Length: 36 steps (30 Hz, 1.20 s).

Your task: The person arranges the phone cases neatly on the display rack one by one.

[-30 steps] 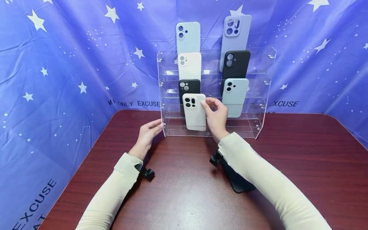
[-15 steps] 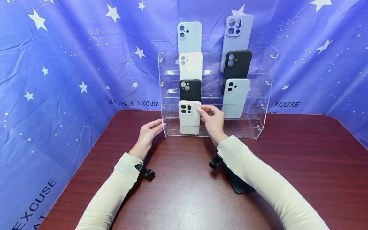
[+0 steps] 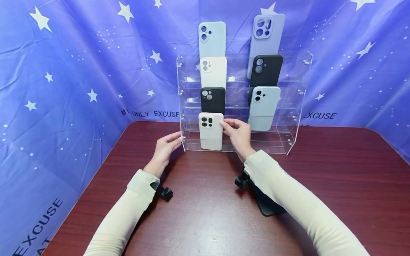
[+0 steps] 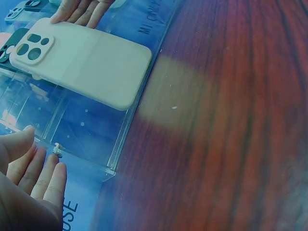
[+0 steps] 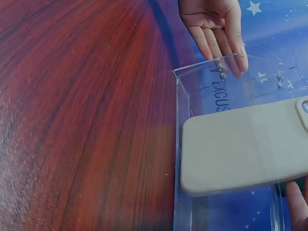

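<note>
A cream phone case (image 3: 211, 131) with camera cutouts stands in the bottom tier, at the left of a clear acrylic display rack (image 3: 256, 146). My right hand (image 3: 239, 136) pinches its right edge, thumb on the back face and fingers behind. In the right wrist view only a little of that hand shows beside the case (image 5: 240, 149). My left hand (image 3: 164, 151) has its fingertips against the rack's left side panel, fingers fairly straight. Seen in the left wrist view, the left fingers (image 4: 53, 185) reach the panel by a metal fastener, with the thumb apart from them.
Above the cream case rise a black case (image 3: 213, 100), a white case (image 3: 213, 73) and a pale blue case (image 3: 213, 40). The right column holds a lavender case (image 3: 272, 42), another black case (image 3: 270, 73) and a light blue case (image 3: 265, 106). Beneath the right forearm lies a dark flat object (image 3: 269, 208).
My right hand has lowered the cream case and moved it slightly left, from tilted in front of the rack to upright in the bottom tier. My left hand has stayed at the side panel.
</note>
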Tool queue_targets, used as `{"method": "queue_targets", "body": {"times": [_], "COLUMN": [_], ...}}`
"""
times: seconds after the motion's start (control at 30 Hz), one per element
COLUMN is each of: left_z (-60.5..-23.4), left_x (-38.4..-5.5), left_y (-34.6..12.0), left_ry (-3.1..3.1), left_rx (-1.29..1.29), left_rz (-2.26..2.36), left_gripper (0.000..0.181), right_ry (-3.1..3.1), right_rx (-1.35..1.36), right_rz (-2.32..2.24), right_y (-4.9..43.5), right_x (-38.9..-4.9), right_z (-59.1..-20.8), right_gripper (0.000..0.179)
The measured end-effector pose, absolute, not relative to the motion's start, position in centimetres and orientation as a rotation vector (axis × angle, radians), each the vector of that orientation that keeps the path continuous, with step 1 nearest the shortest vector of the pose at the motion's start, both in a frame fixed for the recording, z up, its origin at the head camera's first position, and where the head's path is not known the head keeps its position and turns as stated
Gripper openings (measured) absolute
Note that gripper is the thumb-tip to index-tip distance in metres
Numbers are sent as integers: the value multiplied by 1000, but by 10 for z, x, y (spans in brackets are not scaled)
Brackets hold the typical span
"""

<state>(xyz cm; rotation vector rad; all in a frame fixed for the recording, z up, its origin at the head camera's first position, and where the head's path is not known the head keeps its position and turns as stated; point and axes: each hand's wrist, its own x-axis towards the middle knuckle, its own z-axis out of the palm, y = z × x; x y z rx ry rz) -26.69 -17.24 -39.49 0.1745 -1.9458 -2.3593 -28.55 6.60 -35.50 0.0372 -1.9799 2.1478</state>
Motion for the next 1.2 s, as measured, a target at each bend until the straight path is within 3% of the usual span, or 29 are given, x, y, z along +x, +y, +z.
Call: {"method": "queue_targets", "body": {"times": [0.57, 0.8, 1.2], "left_z": [-396, -396, -396], "left_x": [-268, -266, -266], "left_y": [-171, -172, -170], "left_ry": [-1953, -1949, -1931], "left_rx": [177, 178, 176], "left_rz": [-2356, -2357, -2364], "left_gripper": [39, 39, 39], "right_ry": [-2305, -2423, -2500], "right_rx": [94, 226, 159], "right_rz": [1856, 1763, 1890], "right_y": [105, 144, 196], "right_x": [-271, -243, -196], "right_z": [-354, -363, -404], "right_gripper": [36, 39, 45]}}
